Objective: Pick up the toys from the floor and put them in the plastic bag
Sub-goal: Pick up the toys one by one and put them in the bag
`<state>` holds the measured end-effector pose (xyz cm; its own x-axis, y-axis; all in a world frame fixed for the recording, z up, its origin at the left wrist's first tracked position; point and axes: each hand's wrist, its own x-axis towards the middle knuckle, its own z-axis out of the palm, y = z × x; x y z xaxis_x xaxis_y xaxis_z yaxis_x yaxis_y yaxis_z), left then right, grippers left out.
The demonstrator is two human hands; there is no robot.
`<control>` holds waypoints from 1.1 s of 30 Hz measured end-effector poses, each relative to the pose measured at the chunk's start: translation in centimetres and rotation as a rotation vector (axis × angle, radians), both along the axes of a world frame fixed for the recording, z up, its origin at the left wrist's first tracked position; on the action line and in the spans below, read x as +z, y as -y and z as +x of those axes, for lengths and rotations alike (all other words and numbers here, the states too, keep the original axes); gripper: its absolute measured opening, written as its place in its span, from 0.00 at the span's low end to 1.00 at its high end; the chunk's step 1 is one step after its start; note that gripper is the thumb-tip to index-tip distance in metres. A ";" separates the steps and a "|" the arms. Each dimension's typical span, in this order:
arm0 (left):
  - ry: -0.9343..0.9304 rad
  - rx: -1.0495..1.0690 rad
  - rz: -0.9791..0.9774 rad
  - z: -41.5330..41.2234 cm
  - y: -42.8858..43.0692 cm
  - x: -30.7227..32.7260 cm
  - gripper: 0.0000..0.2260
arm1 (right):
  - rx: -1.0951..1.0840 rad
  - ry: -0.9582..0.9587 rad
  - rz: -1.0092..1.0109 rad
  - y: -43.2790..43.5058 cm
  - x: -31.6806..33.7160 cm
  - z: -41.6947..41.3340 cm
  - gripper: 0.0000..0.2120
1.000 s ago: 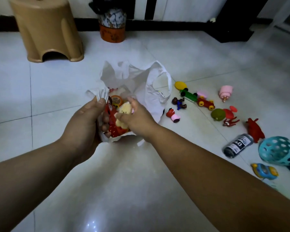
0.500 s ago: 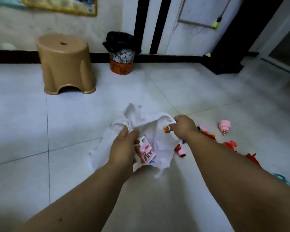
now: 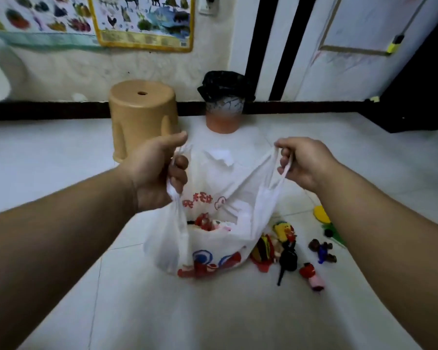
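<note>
Dim, flat indoor light, no hard glare. Just a faint, soft shadow on the pale floor (image 3: 48, 160) beneath the plastic bag (image 3: 228, 188). Posters (image 3: 142, 21) at eleven o'clock and the bin (image 3: 224, 107) at twelve are smeared soft, and straight lines bow at the edges.

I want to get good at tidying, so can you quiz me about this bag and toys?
1. True or false: the left hand and right hand each grip a handle of the white printed plastic bag.
2. What stands behind the bag? A) tan plastic stool B) blue chair C) green box
3. Fill in: the red-and-pink toy figure lies on the bag's ____ side.
Key: 1 true; 2 A; 3 right.
</note>
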<state>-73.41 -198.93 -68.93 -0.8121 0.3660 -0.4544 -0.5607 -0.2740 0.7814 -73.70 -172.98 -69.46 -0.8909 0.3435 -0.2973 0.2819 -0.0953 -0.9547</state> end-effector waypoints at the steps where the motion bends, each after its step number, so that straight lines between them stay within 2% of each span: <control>1: -0.035 -0.002 -0.034 -0.8 -0.9 0.9 0.08 | 0.008 -0.025 -0.018 -0.9 0.3 -1.1 0.11; 6: -0.167 0.020 -0.161 -5.7 -6.8 5.8 0.12 | 0.063 -0.136 -0.129 -7.3 3.2 -6.2 0.11; 9: -0.189 0.064 -0.261 -9.0 -11.2 7.7 0.12 | 0.110 -0.170 -0.125 -11.4 4.6 -9.0 0.13; 17: -0.206 0.039 -0.488 -18.3 -26.1 5.7 0.13 | 0.041 -0.149 0.168 -22.5 5.1 -13.5 0.12; 21: -0.238 -0.027 -0.454 -21.8 -32.7 3.1 0.13 | -0.007 -0.116 0.307 -26.9 3.5 -15.9 0.05; 24: -0.238 -0.086 -0.425 -24.6 -35.9 -0.3 0.12 | -0.108 -0.064 0.370 -30.3 0.6 -17.2 0.13; 26: -0.242 -0.149 -0.415 -26.3 -36.9 -3.1 0.21 | -0.163 -0.043 0.391 -31.9 -1.3 -17.3 0.12; 30: -0.244 -0.253 -0.352 -28.2 -38.0 -7.8 0.29 | -0.260 -0.008 0.433 -33.7 -4.6 -16.3 0.06; 33: -0.285 -0.366 -0.276 -27.8 -37.6 -8.8 0.19 | -0.321 0.015 0.504 -33.6 -5.7 -14.7 0.06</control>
